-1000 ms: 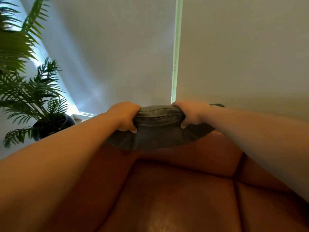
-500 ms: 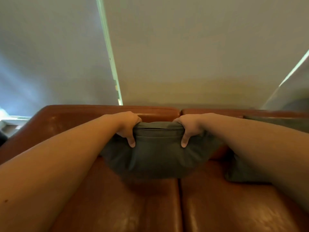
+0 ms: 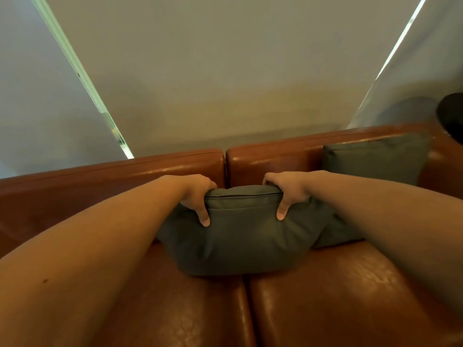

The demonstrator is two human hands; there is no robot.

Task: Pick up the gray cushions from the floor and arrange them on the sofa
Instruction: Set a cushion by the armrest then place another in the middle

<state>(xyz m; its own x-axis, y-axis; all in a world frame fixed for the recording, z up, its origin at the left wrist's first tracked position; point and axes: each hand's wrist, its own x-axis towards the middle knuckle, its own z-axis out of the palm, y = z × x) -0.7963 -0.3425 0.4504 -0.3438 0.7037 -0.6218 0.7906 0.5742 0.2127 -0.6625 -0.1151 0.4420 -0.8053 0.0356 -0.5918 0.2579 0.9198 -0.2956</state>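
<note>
A gray cushion (image 3: 240, 236) stands on the brown leather sofa (image 3: 325, 296), its lower edge on the seat over the seam between the two seat pads. My left hand (image 3: 198, 196) grips its top edge on the left. My right hand (image 3: 288, 191) grips the top edge on the right. Both thumbs press into the cushion's front. A second gray cushion (image 3: 375, 161) leans against the sofa's backrest at the right, partly hidden behind my right forearm.
Pale roller blinds (image 3: 213, 71) hang behind the sofa, with bright gaps at the left and right. A dark round object (image 3: 452, 116) sits at the right edge behind the sofa's corner.
The view swung right from the sofa's left end with the plant to its middle. The held cushion came down and now rests on the seat. The second cushion has come into sight.
</note>
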